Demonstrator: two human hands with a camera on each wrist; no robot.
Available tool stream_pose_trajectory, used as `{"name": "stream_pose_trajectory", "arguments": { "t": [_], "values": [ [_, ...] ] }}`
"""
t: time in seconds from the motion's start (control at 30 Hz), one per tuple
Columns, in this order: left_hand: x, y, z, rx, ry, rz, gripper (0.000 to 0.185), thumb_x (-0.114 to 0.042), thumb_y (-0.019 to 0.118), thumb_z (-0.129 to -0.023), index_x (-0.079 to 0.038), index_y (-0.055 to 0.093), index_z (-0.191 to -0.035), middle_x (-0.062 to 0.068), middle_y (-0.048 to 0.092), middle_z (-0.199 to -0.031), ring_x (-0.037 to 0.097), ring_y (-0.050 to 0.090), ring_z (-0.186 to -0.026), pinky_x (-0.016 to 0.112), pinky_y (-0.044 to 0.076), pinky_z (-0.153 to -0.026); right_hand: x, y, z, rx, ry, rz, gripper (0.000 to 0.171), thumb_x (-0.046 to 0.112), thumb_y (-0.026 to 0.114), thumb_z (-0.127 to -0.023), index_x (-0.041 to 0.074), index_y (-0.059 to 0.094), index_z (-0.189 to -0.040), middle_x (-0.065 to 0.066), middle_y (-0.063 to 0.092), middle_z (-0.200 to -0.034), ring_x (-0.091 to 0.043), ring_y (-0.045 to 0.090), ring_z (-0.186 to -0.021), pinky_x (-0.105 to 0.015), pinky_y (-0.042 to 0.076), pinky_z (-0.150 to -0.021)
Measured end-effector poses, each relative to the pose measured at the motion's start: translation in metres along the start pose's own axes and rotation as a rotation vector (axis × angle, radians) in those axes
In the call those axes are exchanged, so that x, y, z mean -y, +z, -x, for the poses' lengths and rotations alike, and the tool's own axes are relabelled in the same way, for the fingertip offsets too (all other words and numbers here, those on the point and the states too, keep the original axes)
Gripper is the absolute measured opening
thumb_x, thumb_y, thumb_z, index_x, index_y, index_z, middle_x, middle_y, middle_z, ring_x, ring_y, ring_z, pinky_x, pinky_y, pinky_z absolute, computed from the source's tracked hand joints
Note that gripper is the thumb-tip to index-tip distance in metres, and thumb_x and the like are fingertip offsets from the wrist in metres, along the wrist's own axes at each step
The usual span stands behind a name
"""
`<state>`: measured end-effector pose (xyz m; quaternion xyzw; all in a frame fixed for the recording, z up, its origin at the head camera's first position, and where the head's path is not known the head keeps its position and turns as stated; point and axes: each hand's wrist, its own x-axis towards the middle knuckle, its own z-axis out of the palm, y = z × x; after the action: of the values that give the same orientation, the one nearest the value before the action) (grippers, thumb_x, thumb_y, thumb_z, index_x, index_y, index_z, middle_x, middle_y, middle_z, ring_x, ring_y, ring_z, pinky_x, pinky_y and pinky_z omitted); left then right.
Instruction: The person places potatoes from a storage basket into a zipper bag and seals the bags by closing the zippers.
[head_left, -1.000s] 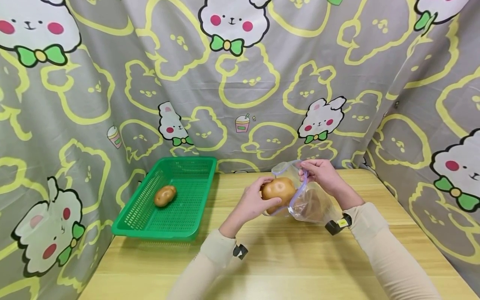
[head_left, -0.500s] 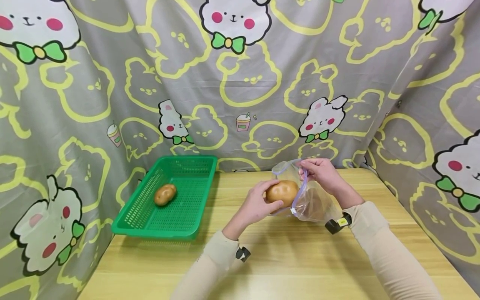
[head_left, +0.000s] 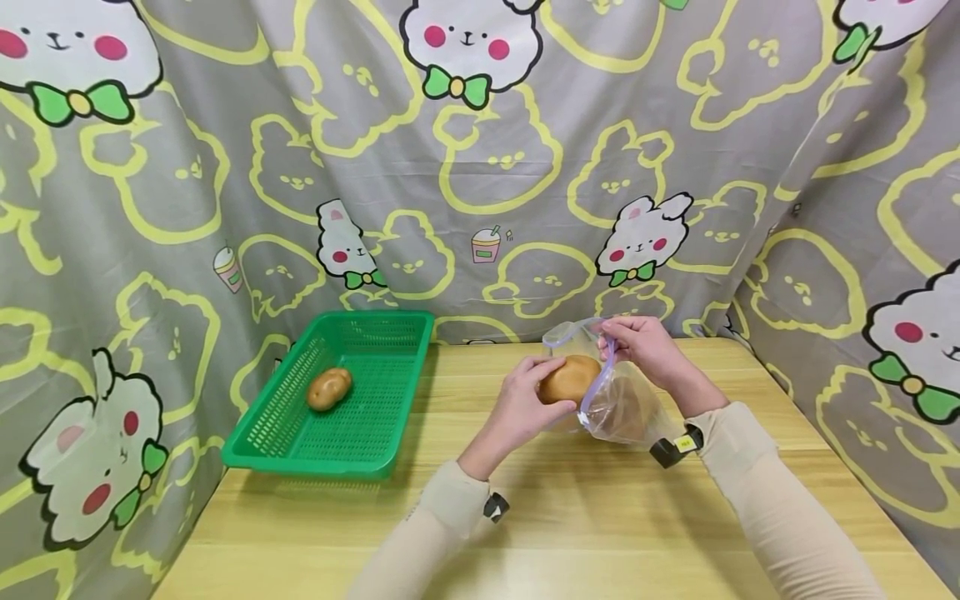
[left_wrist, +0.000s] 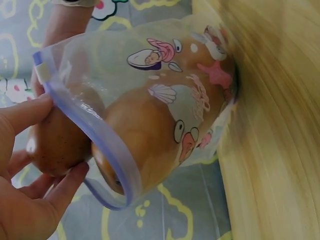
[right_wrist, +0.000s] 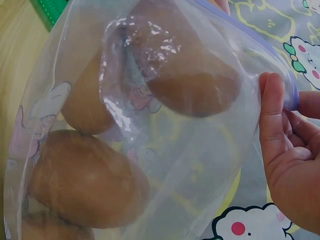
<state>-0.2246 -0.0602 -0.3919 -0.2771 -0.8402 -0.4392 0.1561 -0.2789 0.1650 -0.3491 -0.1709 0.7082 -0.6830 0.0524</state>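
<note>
In my left hand (head_left: 521, 404) I grip a brown potato (head_left: 567, 380), with thumb and fingers round it at the mouth of a clear zip bag (head_left: 626, 408). The left wrist view shows this potato (left_wrist: 60, 135) partly inside the purple rim, against another potato (left_wrist: 140, 135) deeper in the bag. My right hand (head_left: 643, 346) pinches the bag's purple zip edge at the far side. Through the plastic in the right wrist view, several potatoes show, one potato (right_wrist: 90, 180) lying low. Printed shells and a starfish decorate the bag.
A green perforated basket (head_left: 397, 417) stands on the left of the wooden table (head_left: 585, 517), with one potato (head_left: 329, 389) in it. A patterned grey curtain (head_left: 480, 167) hangs behind and along both sides.
My left hand has moved right with the potato, which now sits further into the bag's mouth. The right hand keeps its pinch on the zip edge in about the same place.
</note>
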Motion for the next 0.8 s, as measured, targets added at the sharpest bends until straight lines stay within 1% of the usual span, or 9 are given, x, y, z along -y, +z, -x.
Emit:
{"name": "stream_pose_trajectory", "arguments": {
  "t": [0.2,0.3,0.4,0.47,0.53,0.6,0.63,0.67,0.8],
  "values": [
    [0.001,0.007,-0.002,-0.006,0.031,0.057,0.061,-0.017,0.082,-0.074,-0.002,0.058,-0.128,0.01,0.057,-0.123,0.02,0.056,-0.108,0.017,0.049,-0.075,0.0,0.0,0.0,0.006,-0.003,-0.046,0.047,0.019,0.053,-0.098,-0.024,0.049,-0.115,-0.003,0.063,-0.072,-0.012,0.061,-0.063,-0.023,0.052,-0.059],
    [0.001,0.01,-0.004,0.006,0.016,0.082,0.06,-0.014,0.081,-0.075,-0.001,0.057,-0.129,0.011,0.055,-0.124,0.019,0.055,-0.109,0.015,0.049,-0.074,0.0,-0.001,0.001,0.004,-0.005,-0.062,0.045,0.018,0.053,-0.098,-0.024,0.05,-0.114,-0.003,0.063,-0.072,-0.012,0.061,-0.063,-0.023,0.052,-0.059],
    [0.0,0.012,-0.005,0.013,-0.008,0.147,0.059,-0.008,0.079,-0.076,0.0,0.056,-0.13,0.013,0.052,-0.126,0.02,0.056,-0.109,0.016,0.049,-0.076,-0.001,-0.001,0.0,-0.001,-0.011,-0.083,0.041,0.016,0.054,-0.097,-0.022,0.053,-0.112,-0.003,0.064,-0.072,-0.012,0.062,-0.062,-0.023,0.052,-0.059],
    [0.001,0.013,-0.005,0.016,-0.021,0.201,0.058,-0.004,0.077,-0.077,0.001,0.055,-0.13,0.014,0.05,-0.127,0.023,0.056,-0.109,0.019,0.049,-0.078,-0.002,-0.002,0.0,-0.005,-0.015,-0.096,0.035,0.015,0.053,-0.097,-0.018,0.059,-0.108,-0.003,0.064,-0.072,-0.012,0.062,-0.062,-0.022,0.052,-0.058],
    [0.001,0.013,-0.005,0.014,-0.036,0.251,0.056,-0.001,0.075,-0.078,0.002,0.054,-0.13,0.014,0.049,-0.128,0.027,0.057,-0.11,0.022,0.05,-0.081,-0.003,-0.003,-0.001,-0.005,-0.019,-0.109,0.027,0.014,0.053,-0.097,-0.009,0.066,-0.102,-0.003,0.065,-0.071,-0.012,0.062,-0.061,-0.022,0.052,-0.058],
    [0.001,0.012,-0.005,0.011,-0.047,0.271,0.054,0.0,0.074,-0.08,0.001,0.054,-0.13,0.014,0.049,-0.128,0.031,0.056,-0.11,0.023,0.049,-0.083,-0.003,-0.003,-0.001,-0.003,-0.021,-0.114,0.022,0.014,0.053,-0.098,0.001,0.071,-0.096,-0.003,0.065,-0.071,-0.011,0.062,-0.061,-0.022,0.052,-0.057],
    [0.002,0.012,-0.005,0.009,-0.052,0.276,0.053,0.0,0.073,-0.081,0.001,0.054,-0.13,0.014,0.049,-0.128,0.033,0.056,-0.11,0.024,0.049,-0.083,-0.003,-0.003,-0.001,-0.003,-0.021,-0.116,0.022,0.014,0.053,-0.098,0.003,0.072,-0.095,-0.003,0.065,-0.071,-0.011,0.062,-0.061,-0.022,0.052,-0.057],
    [0.002,0.011,-0.005,0.007,-0.053,0.275,0.052,-0.001,0.072,-0.081,0.0,0.054,-0.13,0.013,0.05,-0.128,0.034,0.055,-0.111,0.023,0.049,-0.083,-0.003,-0.003,-0.001,-0.004,-0.02,-0.119,0.022,0.014,0.053,-0.098,0.005,0.072,-0.094,-0.003,0.065,-0.071,-0.011,0.062,-0.061,-0.022,0.051,-0.057],
    [0.003,0.009,-0.004,-0.003,-0.044,0.265,0.048,-0.002,0.071,-0.083,-0.001,0.056,-0.128,0.013,0.052,-0.124,0.034,0.056,-0.11,0.02,0.049,-0.081,-0.002,-0.003,-0.001,-0.006,-0.016,-0.125,0.022,0.014,0.053,-0.097,0.002,0.071,-0.094,-0.003,0.065,-0.071,-0.011,0.063,-0.061,-0.022,0.052,-0.058]
  ]
}}
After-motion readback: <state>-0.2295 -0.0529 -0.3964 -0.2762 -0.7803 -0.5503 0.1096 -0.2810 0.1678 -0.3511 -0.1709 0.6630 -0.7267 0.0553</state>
